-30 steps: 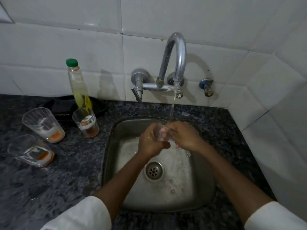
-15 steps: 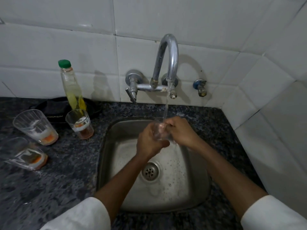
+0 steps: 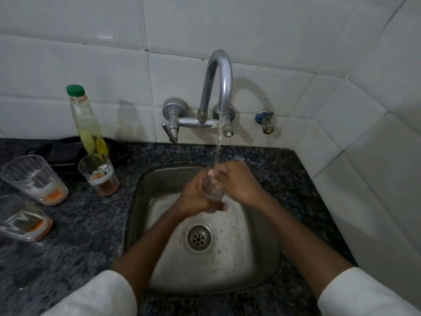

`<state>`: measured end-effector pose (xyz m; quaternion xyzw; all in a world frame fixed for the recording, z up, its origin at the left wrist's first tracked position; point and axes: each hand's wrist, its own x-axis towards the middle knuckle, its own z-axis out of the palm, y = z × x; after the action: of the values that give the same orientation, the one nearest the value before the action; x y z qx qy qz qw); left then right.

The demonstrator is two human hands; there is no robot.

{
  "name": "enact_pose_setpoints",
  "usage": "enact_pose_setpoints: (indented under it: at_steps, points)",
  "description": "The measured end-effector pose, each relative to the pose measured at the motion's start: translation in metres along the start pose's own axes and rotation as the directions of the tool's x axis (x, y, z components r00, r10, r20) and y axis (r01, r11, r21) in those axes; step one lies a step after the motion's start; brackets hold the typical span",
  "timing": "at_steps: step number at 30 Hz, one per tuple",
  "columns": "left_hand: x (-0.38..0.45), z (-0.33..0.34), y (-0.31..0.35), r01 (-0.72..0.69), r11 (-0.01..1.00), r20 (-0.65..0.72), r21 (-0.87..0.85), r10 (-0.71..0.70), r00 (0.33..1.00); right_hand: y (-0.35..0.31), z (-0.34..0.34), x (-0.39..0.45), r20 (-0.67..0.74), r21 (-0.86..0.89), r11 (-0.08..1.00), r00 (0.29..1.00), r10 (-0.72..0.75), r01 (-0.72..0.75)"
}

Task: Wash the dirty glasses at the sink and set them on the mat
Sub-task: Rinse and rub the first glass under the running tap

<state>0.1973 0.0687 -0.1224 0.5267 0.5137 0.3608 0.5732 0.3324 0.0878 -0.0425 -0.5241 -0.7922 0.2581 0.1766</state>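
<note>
Rinsing one clear glass (image 3: 213, 188) over the sink (image 3: 262, 265) — we have raised it closer under the tap stream (image 3: 218, 147); left hand (image 3: 196, 197) wraps its base, right hand (image 3: 239, 183) its rim. Three dirty glasses (image 3: 34, 179) wait — rinse unfinished.

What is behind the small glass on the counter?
Directly behind the small glass stands a bottle with a green cap. Further back lies a dark mat; the glass covers the bottle's base.
</note>
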Motion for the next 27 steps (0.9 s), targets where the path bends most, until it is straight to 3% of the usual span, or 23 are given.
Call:
enact_pose_setpoints:
  at_steps: [2, 4, 5, 7, 9, 10, 11, 13, 14, 16, 17, 19, 21, 22, 24, 26, 27]
  points:
    - [-0.004, -0.02, 0.001, 0.091, 0.981, 0.287, -0.173, -0.038, 0.957, 0.003, -0.006, -0.004, 0.013, 0.021, 0.988, 0.988, -0.153, 0.153]
    - [-0.005, -0.021, 0.001, 0.179, 0.941, 0.316, -0.287, -0.083, 0.945, 0.002, -0.004, -0.005, 0.029, 0.013, 0.984, 0.983, -0.179, 0.178]
    - [-0.005, -0.013, 0.001, 0.172, 0.942, 0.222, -0.288, -0.109, 0.969, 0.001, -0.001, -0.004, 0.021, -0.02, 0.989, 0.989, -0.144, 0.144]
    - [-0.003, 0.01, 0.001, 0.102, 0.991, -0.081, -0.087, -0.11, 0.991, 0.001, 0.006, 0.001, -0.024, -0.063, 0.998, 1.0, -0.012, 0.011]
    - [-0.001, 0.026, -0.005, 0.056, 0.982, -0.337, 0.179, 0.008, 0.942, 0.005, 0.011, 0.002, -0.092, -0.014, 0.992, 0.988, 0.126, -0.127]
    - [-0.002, 0.028, -0.007, 0.031, 0.965, -0.368, 0.259, 0.069, 0.927, 0.008, 0.012, 0.001, -0.109, 0.018, 0.99, 0.984, 0.142, -0.141]
    - [-0.002, 0.025, -0.009, 0.004, 0.968, -0.327, 0.25, 0.081, 0.942, 0.009, 0.012, 0.0, -0.121, 0.031, 0.992, 0.985, 0.122, -0.119]
    - [-0.006, 0.008, -0.007, 0.029, 0.999, -0.065, -0.02, -0.03, 0.997, 0.009, 0.009, -0.005, -0.129, 0.024, 1.0, 0.992, -0.012, 0.015]
    - [-0.01, -0.001, -0.004, 0.09, 0.977, 0.105, -0.194, -0.07, 0.992, 0.009, 0.007, -0.007, -0.121, 0.014, 0.994, 0.987, -0.102, 0.104]
    - [-0.008, -0.009, -0.005, 0.189, 0.893, 0.23, -0.409, -0.1, 0.968, 0.005, 0.004, -0.01, -0.076, -0.041, 0.979, 0.976, -0.204, 0.202]
    - [-0.006, -0.007, -0.006, 0.188, 0.897, 0.184, -0.401, -0.123, 0.975, 0.004, 0.005, -0.009, -0.052, -0.07, 0.983, 0.983, -0.174, 0.17]
    - [-0.005, 0.01, -0.008, 0.121, 0.981, -0.104, -0.153, -0.138, 0.985, 0.005, 0.009, -0.003, -0.049, -0.059, 0.998, 0.999, -0.009, 0.007]
    - [-0.002, 0.026, -0.019, 0.021, 0.972, -0.389, 0.233, 0.073, 0.919, 0.004, 0.014, 0.002, -0.078, -0.021, 0.986, 0.983, 0.165, -0.167]
    - [-0.004, 0.03, -0.024, -0.043, 0.94, -0.428, 0.338, 0.194, 0.883, 0.005, 0.016, 0.001, -0.085, -0.009, 0.981, 0.978, 0.192, -0.194]
    - [-0.007, 0.021, -0.03, -0.109, 0.957, -0.322, 0.267, 0.196, 0.926, 0.003, 0.015, -0.002, -0.112, -0.009, 0.99, 0.983, 0.142, -0.144]
    - [-0.012, 0.002, -0.028, -0.006, 0.993, -0.024, -0.121, 0.003, 1.0, 0.001, 0.013, -0.007, -0.14, -0.057, 0.998, 0.99, -0.02, 0.013]
    - [-0.016, -0.005, -0.026, 0.102, 0.927, 0.137, -0.361, -0.056, 0.989, 0.002, 0.012, -0.009, -0.139, -0.08, 0.992, 0.984, -0.11, 0.1]
